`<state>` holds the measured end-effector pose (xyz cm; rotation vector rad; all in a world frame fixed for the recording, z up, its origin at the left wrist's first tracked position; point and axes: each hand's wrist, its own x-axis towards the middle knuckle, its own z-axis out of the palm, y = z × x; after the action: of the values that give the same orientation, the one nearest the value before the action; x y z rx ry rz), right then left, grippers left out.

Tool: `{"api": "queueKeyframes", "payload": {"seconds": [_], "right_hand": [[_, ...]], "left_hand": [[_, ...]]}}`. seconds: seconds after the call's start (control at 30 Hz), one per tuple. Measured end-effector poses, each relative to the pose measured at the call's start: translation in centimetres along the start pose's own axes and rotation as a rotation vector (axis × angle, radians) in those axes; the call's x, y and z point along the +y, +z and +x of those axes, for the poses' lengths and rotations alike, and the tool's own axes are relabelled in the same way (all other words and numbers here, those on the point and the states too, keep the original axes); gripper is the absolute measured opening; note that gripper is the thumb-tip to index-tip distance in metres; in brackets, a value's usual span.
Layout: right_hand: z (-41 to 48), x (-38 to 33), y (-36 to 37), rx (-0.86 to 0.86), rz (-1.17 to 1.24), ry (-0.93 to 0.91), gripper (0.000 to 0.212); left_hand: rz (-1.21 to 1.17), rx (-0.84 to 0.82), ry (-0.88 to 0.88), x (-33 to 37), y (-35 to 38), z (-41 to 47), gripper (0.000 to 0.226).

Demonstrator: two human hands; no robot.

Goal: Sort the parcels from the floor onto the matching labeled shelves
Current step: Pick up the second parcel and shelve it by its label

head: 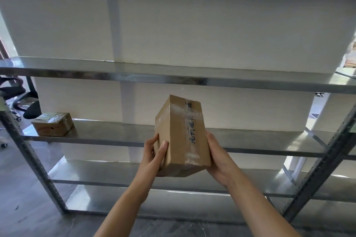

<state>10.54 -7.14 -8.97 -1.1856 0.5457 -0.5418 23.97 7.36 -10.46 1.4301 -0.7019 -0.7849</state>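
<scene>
Box [181, 136] is up in front of the middle shelf [115, 134]. The left hand [154, 157] and right hand [217, 158] clamp its sides, fingers [162, 149] curled round it. One parcel [53, 124] sits shelved on the left; this one's not placed yet.

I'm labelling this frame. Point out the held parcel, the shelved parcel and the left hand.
held parcel [180, 136], head view, taped upper face
shelved parcel [53, 128], head view, front side
left hand [152, 158], head view, back of hand

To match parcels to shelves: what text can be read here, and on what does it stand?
Held parcel: dark handwritten characters along its taped face, too blurred by glare to read.
Small parcel on the shelf: pale label, too small to read.
Nothing else is readable.
</scene>
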Motion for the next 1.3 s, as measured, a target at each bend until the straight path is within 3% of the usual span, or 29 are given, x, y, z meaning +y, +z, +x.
{"api": "queueKeyframes", "payload": {"seconds": [0.13, 0.3, 0.5, 0.7, 0.97, 1.13, 1.3], "right_hand": [[-0.1, -0.1, -0.2, -0.039, 0.014, 0.018, 0.053], [-0.2, -0.9, -0.7, -0.040, -0.013, 0.019, 0.045], [-0.3, -1.6, -0.4, 0.052, -0.063, -0.054, 0.035], [-0.4, -2.0, -0.2, 0.003, -0.076, 0.125, 0.054], [-0.5, -1.7, -0.1, 0.110, -0.027, 0.081, 0.075], [-0.7, -1.0, -0.6, 0.210, 0.078, 0.005, 0.050], [-1.0, -1.2, -1.1, 0.220, 0.102, -0.037, 0.044]], "left_hand": [[-0.021, -0.042, -0.021, 0.2, 0.0, 0.1, 0.072], [-0.191, -0.066, -0.079, -1.1, -0.6, 0.7, 0.092], [-0.398, -0.057, -0.055, -1.2, -0.2, 0.9, 0.114], [-0.476, -0.124, -0.003, 0.0, 0.0, 0.2, 0.072], [-0.405, -0.039, -0.001, 0.3, -1.6, 0.4, 0.048], [-0.362, 0.070, 0.132, -0.1, -2.0, 0.2, 0.041], [-0.267, 0.089, 0.205, 0.1, -1.8, -0.5, 0.022]]}}
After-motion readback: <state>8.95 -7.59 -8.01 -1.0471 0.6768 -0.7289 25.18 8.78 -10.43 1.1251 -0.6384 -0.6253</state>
